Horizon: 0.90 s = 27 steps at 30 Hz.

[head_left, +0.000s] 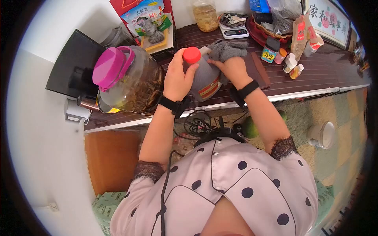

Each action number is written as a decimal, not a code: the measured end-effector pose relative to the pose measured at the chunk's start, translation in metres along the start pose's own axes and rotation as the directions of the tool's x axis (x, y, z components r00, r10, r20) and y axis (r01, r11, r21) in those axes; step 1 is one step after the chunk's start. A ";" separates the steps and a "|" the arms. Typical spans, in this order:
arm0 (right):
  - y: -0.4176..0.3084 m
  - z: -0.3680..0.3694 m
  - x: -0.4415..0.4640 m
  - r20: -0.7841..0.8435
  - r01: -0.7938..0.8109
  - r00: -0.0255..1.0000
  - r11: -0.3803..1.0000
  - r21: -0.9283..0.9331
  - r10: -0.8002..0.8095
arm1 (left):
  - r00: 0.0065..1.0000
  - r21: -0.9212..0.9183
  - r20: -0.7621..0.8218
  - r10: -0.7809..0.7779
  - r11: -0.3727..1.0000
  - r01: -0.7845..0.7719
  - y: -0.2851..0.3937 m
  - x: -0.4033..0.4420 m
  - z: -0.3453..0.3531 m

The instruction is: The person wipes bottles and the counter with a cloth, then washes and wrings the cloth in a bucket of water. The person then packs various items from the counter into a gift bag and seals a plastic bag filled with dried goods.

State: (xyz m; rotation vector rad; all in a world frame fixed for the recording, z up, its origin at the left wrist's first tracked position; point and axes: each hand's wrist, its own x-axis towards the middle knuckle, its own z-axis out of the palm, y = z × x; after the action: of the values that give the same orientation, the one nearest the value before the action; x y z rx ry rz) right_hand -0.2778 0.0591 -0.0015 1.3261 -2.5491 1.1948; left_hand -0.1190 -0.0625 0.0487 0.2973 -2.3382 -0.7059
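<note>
A plastic jug [208, 74] with a red cap [191, 55] and a red-and-yellow label stands near the front edge of the dark counter. My left hand [178, 80] is closed around its upper side, thumb just below the cap. On the jug's other side, my right hand [233, 71] holds a fluffy grey cloth [228, 49]. Some fingers of that hand are hidden under the cloth, and its thumb side touches the jug. Left of my left hand is a big clear jar [136, 84] with a magenta lid [112, 67], brown strips inside.
Behind the jug are a jar of pale liquid [205, 17] and a small scale [235, 32]. Several small bottles [290, 63] and a basket [271, 25] stand to the right. A white bucket [321, 135] is on the floor. Black cables [201, 124] hang below the counter edge.
</note>
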 end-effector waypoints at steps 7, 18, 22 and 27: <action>-0.012 0.012 -0.068 -0.296 0.288 0.919 0.956 0.054 -0.260 | 0.999 -0.007 0.032 0.020 1.000 -0.020 -0.002 0.002 -0.002; -0.040 -0.006 -0.021 -0.219 0.356 0.934 0.798 0.487 -0.283 | 0.999 0.036 0.031 0.006 0.999 -0.008 -0.007 0.003 0.000; -0.041 -0.022 -0.007 0.248 0.104 0.960 0.989 0.108 -0.129 | 0.999 -0.007 0.037 -0.010 1.000 0.010 -0.011 0.003 0.000; -0.050 -0.039 0.001 0.292 0.250 0.929 0.967 -0.044 -0.227 | 0.999 -0.028 0.049 0.021 0.999 -0.020 -0.009 0.005 -0.003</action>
State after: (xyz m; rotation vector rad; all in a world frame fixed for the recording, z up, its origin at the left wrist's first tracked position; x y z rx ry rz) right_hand -0.2547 0.0658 0.0575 1.8444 -2.4800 0.9053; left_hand -0.1208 -0.0728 0.0482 0.2462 -2.3721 -0.7427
